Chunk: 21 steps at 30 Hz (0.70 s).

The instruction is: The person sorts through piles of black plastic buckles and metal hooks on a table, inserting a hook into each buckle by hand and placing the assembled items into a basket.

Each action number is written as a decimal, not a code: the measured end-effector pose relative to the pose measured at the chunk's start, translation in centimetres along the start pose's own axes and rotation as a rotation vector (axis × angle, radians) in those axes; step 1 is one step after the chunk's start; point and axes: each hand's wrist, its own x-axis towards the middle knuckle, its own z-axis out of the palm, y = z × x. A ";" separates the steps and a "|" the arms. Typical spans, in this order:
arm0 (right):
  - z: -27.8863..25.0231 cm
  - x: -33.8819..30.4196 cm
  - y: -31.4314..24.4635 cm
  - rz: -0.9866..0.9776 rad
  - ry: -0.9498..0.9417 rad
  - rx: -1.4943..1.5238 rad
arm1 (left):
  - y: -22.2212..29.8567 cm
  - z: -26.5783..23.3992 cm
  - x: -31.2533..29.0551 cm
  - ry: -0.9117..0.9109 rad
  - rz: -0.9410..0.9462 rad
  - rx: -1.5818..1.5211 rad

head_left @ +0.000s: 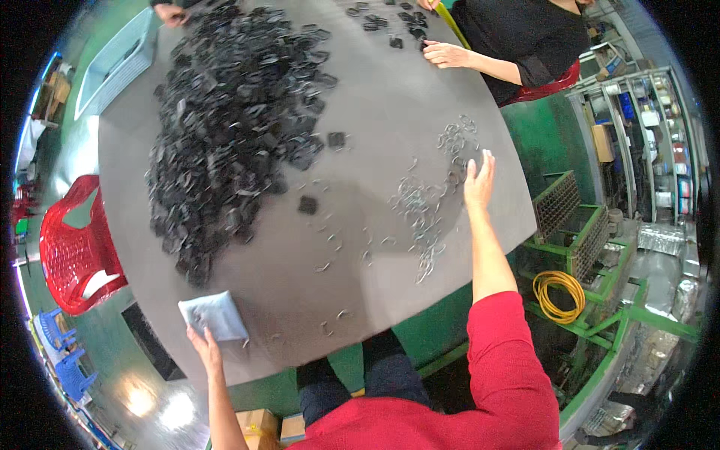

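At the table's near left corner, my left hand (203, 346) grips the edge of a small pale-blue square tray (229, 316); its contents are too blurred to tell. My right hand (479, 184) reaches over the right side of the table, fingers stretched out and nothing held. Beside and beyond it lie many thin metal rings or clips (420, 206), loosely scattered, with another cluster (454, 137) just past the fingers. A large heap of small black square pieces (232, 112) covers the left and far middle. Two single black pieces (308, 205) lie apart from the heap.
A co-worker (510, 45) in black sits at the far right, hands on black pieces. Another person's hand (171, 15) shows at the far left, near a light-blue crate (116, 64). A red chair (79, 240) stands left; a green metal rack (577, 232) with coiled yellow hose (559, 296) stands right.
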 end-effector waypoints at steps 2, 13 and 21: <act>1.2 4.6 5.7 -0.069 0.027 0.012 | -0.4 1.2 0.2 -0.013 -0.087 0.121; 4.5 5.6 -1.7 -0.749 -0.451 0.123 | -1.3 0.8 1.3 -0.010 -0.136 0.224; 3.1 -9.9 -11.8 -0.978 -0.753 0.360 | 1.5 1.7 1.1 -0.017 -0.115 0.193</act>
